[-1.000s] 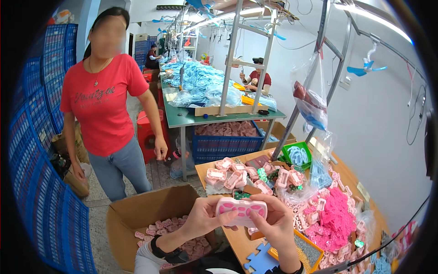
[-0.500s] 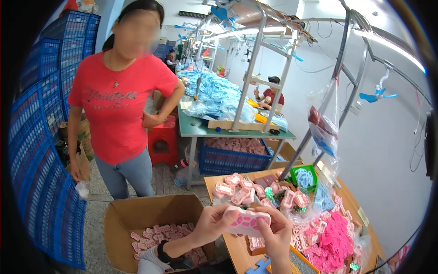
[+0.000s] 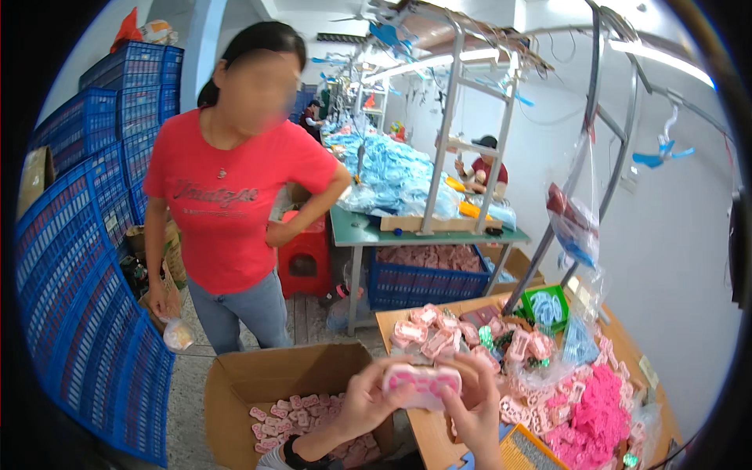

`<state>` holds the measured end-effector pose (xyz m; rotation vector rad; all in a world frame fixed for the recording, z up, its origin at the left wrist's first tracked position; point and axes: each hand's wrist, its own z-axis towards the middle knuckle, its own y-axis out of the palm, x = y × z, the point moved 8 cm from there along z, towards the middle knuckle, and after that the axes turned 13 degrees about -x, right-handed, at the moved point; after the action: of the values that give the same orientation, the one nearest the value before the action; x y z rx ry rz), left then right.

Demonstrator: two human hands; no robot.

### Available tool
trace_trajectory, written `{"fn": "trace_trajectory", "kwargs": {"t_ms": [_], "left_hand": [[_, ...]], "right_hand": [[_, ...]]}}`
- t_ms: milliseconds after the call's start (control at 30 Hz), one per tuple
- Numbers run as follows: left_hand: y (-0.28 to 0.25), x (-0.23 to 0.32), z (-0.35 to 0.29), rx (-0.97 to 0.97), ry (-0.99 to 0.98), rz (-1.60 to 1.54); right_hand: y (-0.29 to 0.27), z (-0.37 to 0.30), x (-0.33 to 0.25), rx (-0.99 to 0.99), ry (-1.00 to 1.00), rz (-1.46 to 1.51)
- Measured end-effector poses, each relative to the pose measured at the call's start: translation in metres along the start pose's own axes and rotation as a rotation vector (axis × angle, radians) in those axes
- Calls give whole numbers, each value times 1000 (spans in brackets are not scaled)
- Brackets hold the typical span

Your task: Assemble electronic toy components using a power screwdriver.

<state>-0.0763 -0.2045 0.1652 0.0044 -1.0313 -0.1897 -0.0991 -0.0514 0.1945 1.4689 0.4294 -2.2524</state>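
Note:
Above the table's near left corner, both my hands hold a pink-and-white bone-shaped plastic piece (image 3: 423,381). My left hand (image 3: 366,398) is closed on its left end, with the thumb on the near face. My right hand (image 3: 475,401) grips the right end, thumb in front and fingers curled behind. Below and to the left stands an open cardboard box (image 3: 286,362) with many small bone-shaped pink pieces (image 3: 301,413) in it. On the wooden table (image 3: 429,440), pale pink frames (image 3: 427,333) and bright pink parts (image 3: 591,407) lie heaped to the right of my hands.
A person in a red shirt (image 3: 243,243) stands beyond the box, holding a small clear bag (image 3: 178,335). Blue crates (image 3: 70,258) line the left side. A green bin (image 3: 558,322) and an orange-rimmed tray (image 3: 523,448) sit on the table. Metal posts (image 3: 540,251) rise behind it.
The whole view has shifted, so the surroundings sit further right. The piece is turned a little in my hands, its edge now more toward me. Both hands keep their hold.

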Motion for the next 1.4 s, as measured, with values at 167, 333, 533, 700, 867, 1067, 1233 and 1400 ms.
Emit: {"fn": "trace_trajectory", "kwargs": {"t_ms": [167, 333, 533, 700, 867, 1067, 1233, 1400], "left_hand": [[-41, 42, -9, 340, 313, -54], [-47, 58, -12, 392, 405, 79], [-44, 71, -11, 487, 361, 341], [-47, 84, -17, 516, 458, 562], [-59, 68, -19, 534, 406, 211], [-71, 53, -49, 567, 313, 292], [-111, -5, -67, 371, -348, 551], [-126, -109, -126, -283, -683, 1312]], "right_hand": [[-6, -12, -34, 157, -222, -200], [46, 2, -34, -202, -122, -244], [128, -5, -62, -546, -257, -981], [134, -7, -66, -340, -265, -937], [83, 2, -44, -230, 14, -429], [52, -44, -30, -291, 176, -290], [10, -140, 18, -515, 560, -272], [-50, -238, 42, -104, 765, -126]]}}
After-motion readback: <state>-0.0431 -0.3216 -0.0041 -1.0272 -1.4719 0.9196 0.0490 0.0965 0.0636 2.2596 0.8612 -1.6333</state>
